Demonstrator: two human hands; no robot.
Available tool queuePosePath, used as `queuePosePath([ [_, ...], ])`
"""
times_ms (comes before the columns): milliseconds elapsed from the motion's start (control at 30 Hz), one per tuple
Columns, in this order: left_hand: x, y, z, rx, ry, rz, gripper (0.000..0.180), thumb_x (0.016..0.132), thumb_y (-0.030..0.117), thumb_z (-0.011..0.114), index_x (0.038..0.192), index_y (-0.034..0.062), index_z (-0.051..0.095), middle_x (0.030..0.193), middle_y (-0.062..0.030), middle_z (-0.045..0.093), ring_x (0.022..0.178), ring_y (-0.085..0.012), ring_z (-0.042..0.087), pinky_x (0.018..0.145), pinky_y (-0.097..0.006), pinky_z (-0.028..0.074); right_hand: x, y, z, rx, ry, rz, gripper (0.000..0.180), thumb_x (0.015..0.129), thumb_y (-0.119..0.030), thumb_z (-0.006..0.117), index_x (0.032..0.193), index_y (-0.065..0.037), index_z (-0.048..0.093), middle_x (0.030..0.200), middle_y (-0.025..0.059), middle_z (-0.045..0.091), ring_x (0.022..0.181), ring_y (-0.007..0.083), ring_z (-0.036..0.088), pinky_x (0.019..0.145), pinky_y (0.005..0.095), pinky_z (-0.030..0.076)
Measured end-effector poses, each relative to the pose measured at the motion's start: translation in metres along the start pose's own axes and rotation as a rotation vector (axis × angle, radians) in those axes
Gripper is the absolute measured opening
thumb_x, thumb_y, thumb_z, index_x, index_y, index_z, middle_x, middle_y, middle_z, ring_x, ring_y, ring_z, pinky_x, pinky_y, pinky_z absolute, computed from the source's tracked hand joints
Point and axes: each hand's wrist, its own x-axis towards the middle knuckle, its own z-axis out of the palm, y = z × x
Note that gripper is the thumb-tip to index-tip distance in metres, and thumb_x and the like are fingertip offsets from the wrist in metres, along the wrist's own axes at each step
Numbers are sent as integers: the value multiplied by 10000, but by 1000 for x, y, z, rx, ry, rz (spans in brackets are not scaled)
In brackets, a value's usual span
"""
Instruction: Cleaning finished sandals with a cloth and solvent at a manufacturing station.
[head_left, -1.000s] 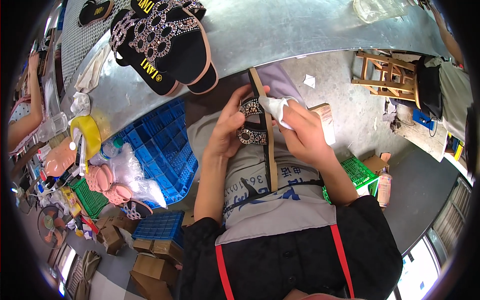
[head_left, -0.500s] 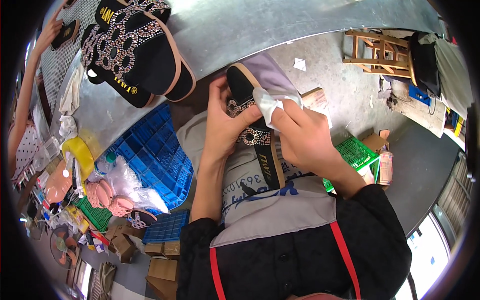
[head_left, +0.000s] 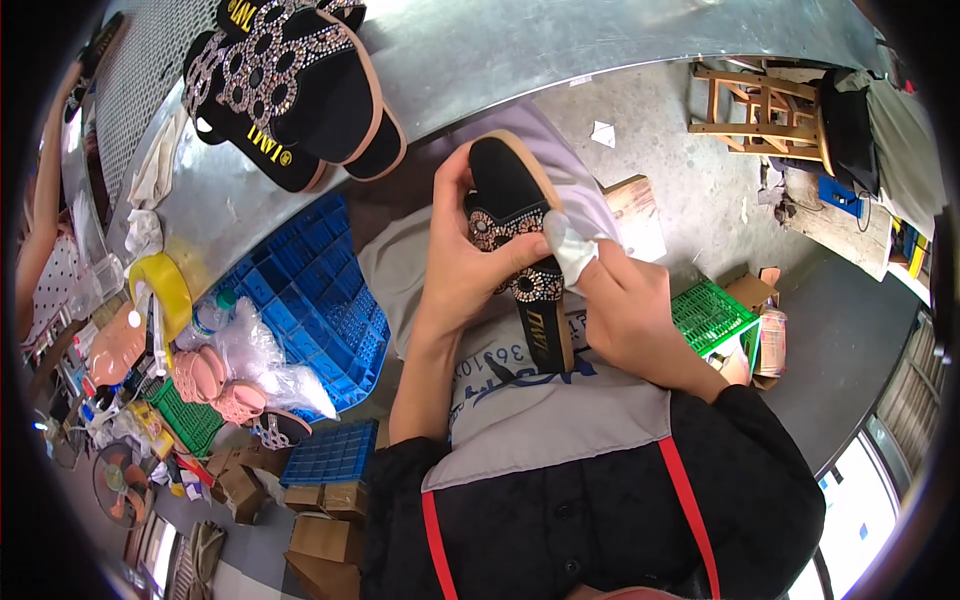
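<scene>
Grey metal forms the worktable that stretches across the far side, with a perforated mesh panel toward its left end. Nearer, a light grey apron with blue print and red straps lies over the person's black shirt and lap. Left of the lap stands a blue plastic crate, a clear plastic bag near its lower side. A wooden stool is on the right, beyond a green plastic crate. Black slide sandals with rhinestone straps are piled near the worktable's front edge. Another black rhinestone sandal is held above the lap, footbed showing, its rounded toe end pointing away from the person and its heel end near the apron. The left hand grips it from the left, thumb pressed over the jewelled strap, fingers curled around the edge. The right hand pinches a crumpled white wipe at the sandal's tan right edge; whether cloth or paper, I cannot tell.
</scene>
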Motion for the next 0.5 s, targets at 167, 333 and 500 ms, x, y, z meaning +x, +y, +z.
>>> queuePosePath([
  [167, -2, 2, -7, 38, -14, 77, 1014, 694, 130, 963, 1508, 14, 371, 1348, -105, 517, 1229, -195, 555, 1051, -323, 477, 16, 14, 9, 126, 70, -44, 320, 717, 19, 657, 1024, -69, 672, 846, 69, 573, 553, 242, 605, 501, 379, 486],
  [333, -8, 7, -6, 3, 19, 11, 1092, 653, 160, 984, 1532, 7, 355, 1370, -111, 517, 1269, -205, 533, 1082, -341, 447, -14, 9, 13, 212, 24, -17, 385, 711, 22, 657, 1081, -78, 689, 899, 69, 609, 598, 240, 618, 515, 378, 493],
  [500, -16, 3, -7, 100, 23, 117, 1095, 648, 174, 985, 1527, -8, 359, 1391, -118, 514, 1227, -204, 569, 1065, -339, 481, 6, 7, 5, 103, 50, -101, 374, 704, 2, 671, 1063, -96, 712, 940, 53, 652, 594, 220, 630, 517, 353, 496],
])
